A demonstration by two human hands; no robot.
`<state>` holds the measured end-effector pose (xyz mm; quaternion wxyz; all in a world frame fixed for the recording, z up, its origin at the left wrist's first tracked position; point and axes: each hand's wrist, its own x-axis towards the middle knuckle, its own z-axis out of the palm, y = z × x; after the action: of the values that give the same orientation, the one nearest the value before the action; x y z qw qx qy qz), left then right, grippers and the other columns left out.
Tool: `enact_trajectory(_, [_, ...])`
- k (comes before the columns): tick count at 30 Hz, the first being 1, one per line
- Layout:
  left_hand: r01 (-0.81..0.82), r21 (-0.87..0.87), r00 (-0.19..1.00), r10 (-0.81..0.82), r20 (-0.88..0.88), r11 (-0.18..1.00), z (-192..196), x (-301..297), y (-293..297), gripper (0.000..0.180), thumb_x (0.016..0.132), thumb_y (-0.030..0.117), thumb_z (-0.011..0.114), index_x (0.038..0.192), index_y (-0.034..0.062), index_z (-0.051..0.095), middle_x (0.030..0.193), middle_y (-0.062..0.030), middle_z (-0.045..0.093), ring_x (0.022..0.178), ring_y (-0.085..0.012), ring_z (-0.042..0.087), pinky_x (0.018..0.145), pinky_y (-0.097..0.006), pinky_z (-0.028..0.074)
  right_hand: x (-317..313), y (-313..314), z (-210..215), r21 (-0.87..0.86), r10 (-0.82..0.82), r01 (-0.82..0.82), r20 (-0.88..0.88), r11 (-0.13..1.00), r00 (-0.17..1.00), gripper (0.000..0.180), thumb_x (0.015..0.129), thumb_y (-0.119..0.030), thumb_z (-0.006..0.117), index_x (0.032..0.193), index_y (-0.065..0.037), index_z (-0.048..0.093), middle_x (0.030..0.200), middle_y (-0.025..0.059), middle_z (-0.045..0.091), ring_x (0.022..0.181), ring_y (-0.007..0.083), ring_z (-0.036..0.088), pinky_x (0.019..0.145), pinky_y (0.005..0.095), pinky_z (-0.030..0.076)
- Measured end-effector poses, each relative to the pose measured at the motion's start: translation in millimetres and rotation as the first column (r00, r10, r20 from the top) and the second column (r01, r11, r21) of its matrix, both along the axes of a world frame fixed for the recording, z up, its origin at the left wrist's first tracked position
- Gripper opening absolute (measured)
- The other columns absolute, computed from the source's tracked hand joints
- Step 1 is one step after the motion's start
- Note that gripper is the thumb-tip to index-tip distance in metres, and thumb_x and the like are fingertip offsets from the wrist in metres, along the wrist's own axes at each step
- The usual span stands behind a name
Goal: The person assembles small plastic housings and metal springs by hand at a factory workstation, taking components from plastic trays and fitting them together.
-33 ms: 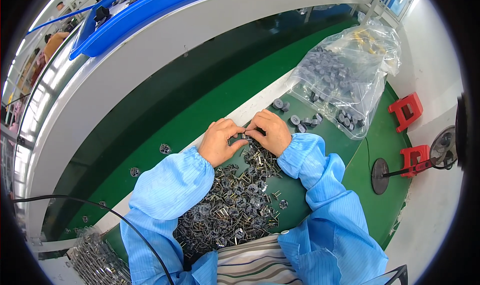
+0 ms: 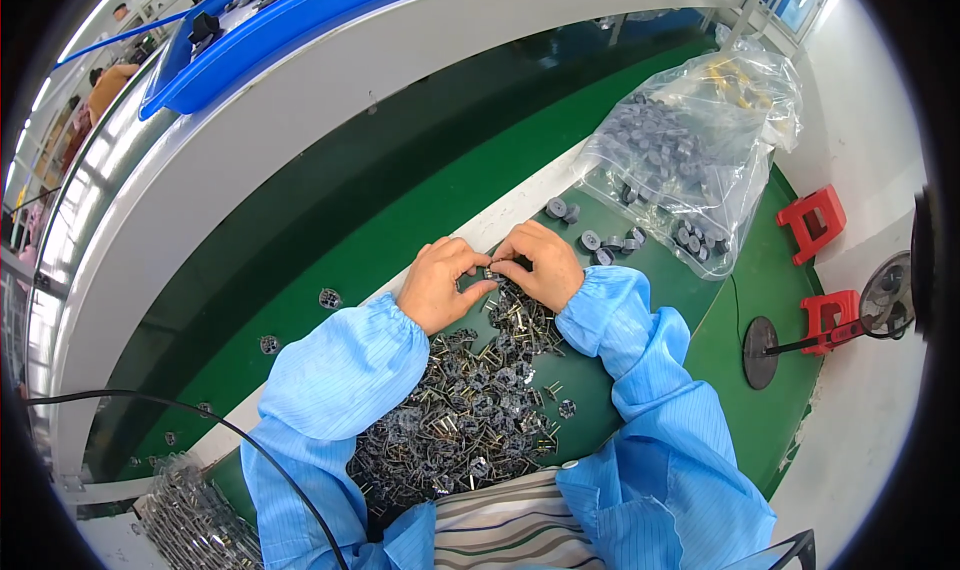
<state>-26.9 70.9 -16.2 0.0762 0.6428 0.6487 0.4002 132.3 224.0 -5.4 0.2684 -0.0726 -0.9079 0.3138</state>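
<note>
My left hand (image 2: 436, 284) and my right hand (image 2: 542, 270) meet above the far end of a pile of small parts. Thumbs and fingers of both hands pinch one small dark part with metal (image 2: 491, 273); most of it is covered by the fingertips. Beneath and nearer to me spreads the heap of pin parts (image 2: 455, 410), dark round bases with brass-coloured metal pins, lying on a green tabletop (image 2: 590, 410). Loose grey round caps (image 2: 591, 240) lie just right of my right hand. Beyond them a clear plastic bag (image 2: 735, 185) holds many more grey caps.
A green conveyor belt (image 2: 300, 310) runs along the left, carrying several round parts. At the far left sits a blue tray (image 2: 230, 65). Red stools (image 2: 813, 222) and a black fan (image 2: 885, 295) stand right. A black cable (image 2: 240, 432) crosses my left sleeve. Metal parts in clear wrapping (image 2: 190, 515) lie lower left.
</note>
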Motion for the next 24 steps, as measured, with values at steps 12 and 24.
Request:
enact_trajectory(12, [-0.405,-0.129,0.903,0.418,0.100,0.905,3,-64,-5,0.030,0.080,0.015,0.086,0.106,0.0046,0.075,0.089,-0.0074,0.062,0.081,-0.0201,0.062,0.074,-0.035,0.052,24,34,11,-0.248,0.386,-0.331,0.218,0.910,0.896,0.011,0.087,-0.016,0.082,0.096,-0.010,0.079,0.094,0.0021,0.068,0.095,0.0218,0.061,0.081,0.0350,0.051])
enact_trajectory(24, [0.134,-0.480,0.977,-0.196,-0.082,0.867,52,-28,-20,0.033,0.085,0.014,0.081,0.116,0.0128,0.068,0.110,-0.0079,0.060,0.102,-0.0302,0.066,0.086,-0.041,0.055,21,22,16,-0.057,-0.095,0.107,0.171,0.993,0.981,0.010,0.088,-0.012,0.077,0.090,-0.003,0.073,0.086,0.0091,0.067,0.080,0.0242,0.066,0.072,0.0359,0.053])
